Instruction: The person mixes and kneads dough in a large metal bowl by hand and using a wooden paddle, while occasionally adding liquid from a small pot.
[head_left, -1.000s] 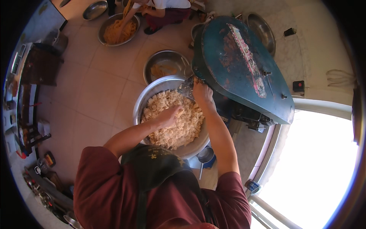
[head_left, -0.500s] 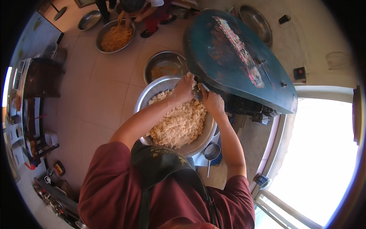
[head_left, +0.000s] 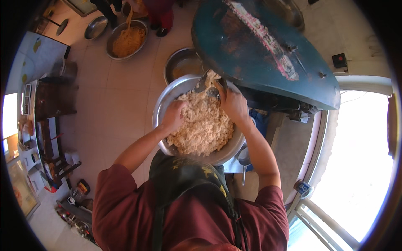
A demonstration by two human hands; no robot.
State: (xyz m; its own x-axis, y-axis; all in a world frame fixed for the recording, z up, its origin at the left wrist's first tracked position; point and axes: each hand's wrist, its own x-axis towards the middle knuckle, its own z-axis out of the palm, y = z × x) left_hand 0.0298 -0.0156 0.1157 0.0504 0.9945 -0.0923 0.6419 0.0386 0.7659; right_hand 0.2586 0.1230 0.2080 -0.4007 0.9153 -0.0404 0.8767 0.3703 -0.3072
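Observation:
A large metal basin (head_left: 157, 109) in front of me holds a heap of pale, crumbly dough-like mixture (head_left: 203, 127). At the left side of the heap is my left hand (head_left: 173, 116), its fingers curled against the mixture; whatever they hold is hidden. My right hand (head_left: 234, 105) is closed round a dark metal scoop-like tool (head_left: 201, 86) at the far rim. A clump of the mixture (head_left: 213, 76) rests at the tool's far end. The tool's exact shape is partly covered by the hand and the mixture.
A big blue-green machine cover (head_left: 251, 54) overhangs the far right. Beyond my basin stands another metal basin (head_left: 168, 69) with yellowish residue. Farther back, a person (head_left: 160, 16) stands by a bowl of orange-yellow strips (head_left: 127, 44). A long-handled metal ladle (head_left: 244, 158) lies to the right.
My left hand has come back from the far rim to the left side of the mixture. My right hand stays near the far rim with its tool. The whole view has shifted slightly.

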